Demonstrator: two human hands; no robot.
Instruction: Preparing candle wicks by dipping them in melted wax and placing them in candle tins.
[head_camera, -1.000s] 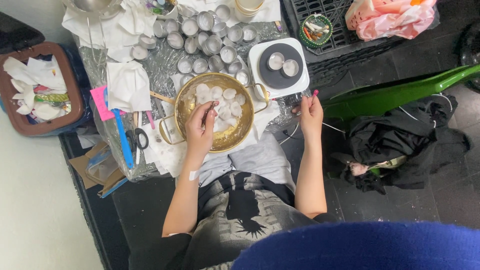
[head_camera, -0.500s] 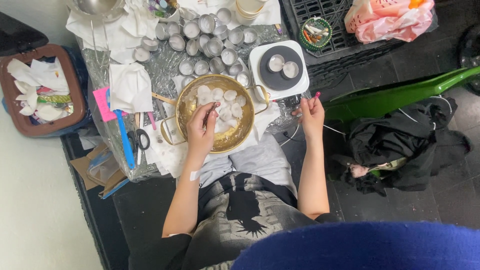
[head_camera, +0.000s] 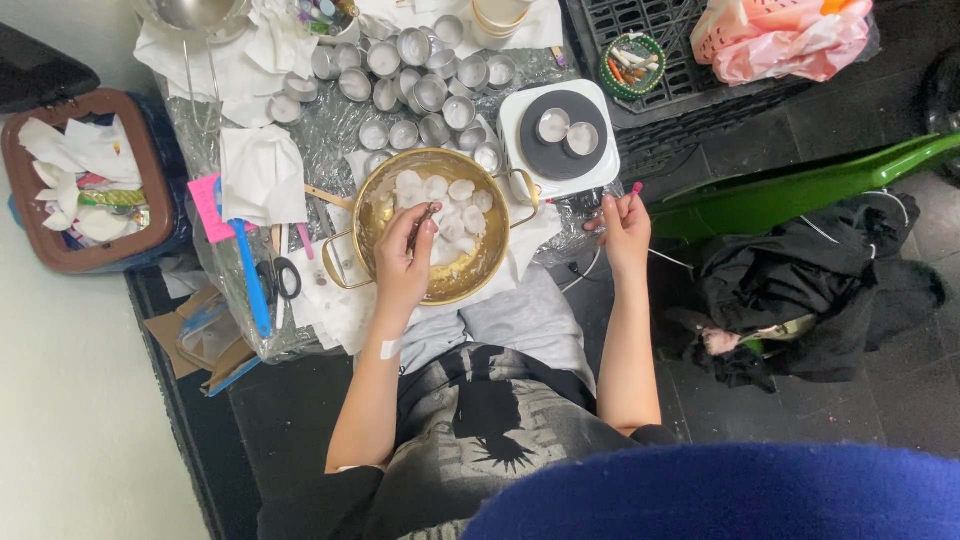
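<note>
A dark tiled floor carries a low work surface wrapped in crinkled clear plastic sheet (head_camera: 215, 330), crowded along its far edge and cut off by the top of the frame. A blue blur fills the near right corner and hides part of the seated person's lap.

The left hand (head_camera: 405, 255) reaches forward from a straight forearm, knuckles up, fingers pinched around a thin dark tool (head_camera: 424, 216); the tool's tip is lost among the pale wax discs (head_camera: 452, 215), so I cannot tell what it touches. It points away from the person, its long axis running from the fingers toward the middle of the brass pan (head_camera: 480, 275). The pan sits at the near edge of the surface, its handles out to left and right.

The right hand (head_camera: 622, 222) is raised off the right edge, wrist bent, fingers pinching something too small to make out.

Beyond the pan, a white hot plate (head_camera: 515, 125) holds two small metal cups (head_camera: 567, 132). More empty tins (head_camera: 420, 80) cluster behind. Scissors (head_camera: 275, 278) lie near the left edge.
</note>
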